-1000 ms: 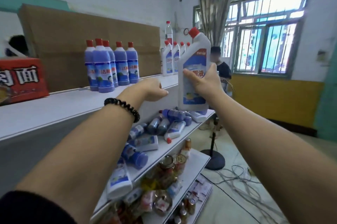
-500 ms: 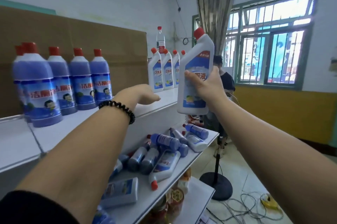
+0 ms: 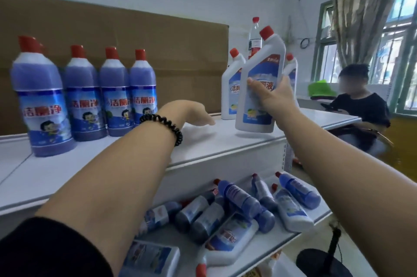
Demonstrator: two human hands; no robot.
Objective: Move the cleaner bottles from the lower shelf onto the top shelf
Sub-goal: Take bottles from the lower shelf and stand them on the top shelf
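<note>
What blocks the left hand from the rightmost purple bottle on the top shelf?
Probably nothing, so yes. The left hand is open and empty just beside the rightmost purple bottle, only bare top shelf between; the right hand holds its white bottle farther right.

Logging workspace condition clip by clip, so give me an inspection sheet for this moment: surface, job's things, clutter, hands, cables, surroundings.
Surface: white top shelf; lower shelf beneath it.
Job's things: held white bottle tilted, base at the top shelf, contact unclear; purple bottles and white bottles standing on top; lying bottles heaped on the lower shelf.
Clutter: clear bottle behind the white ones; cardboard sheet against the wall.
Hands: right hand grips the held white bottle; left hand open, empty, over the top shelf.
Cables: wire loop on the wall.
Surroundings: seated person, barred window, curtain.
</note>
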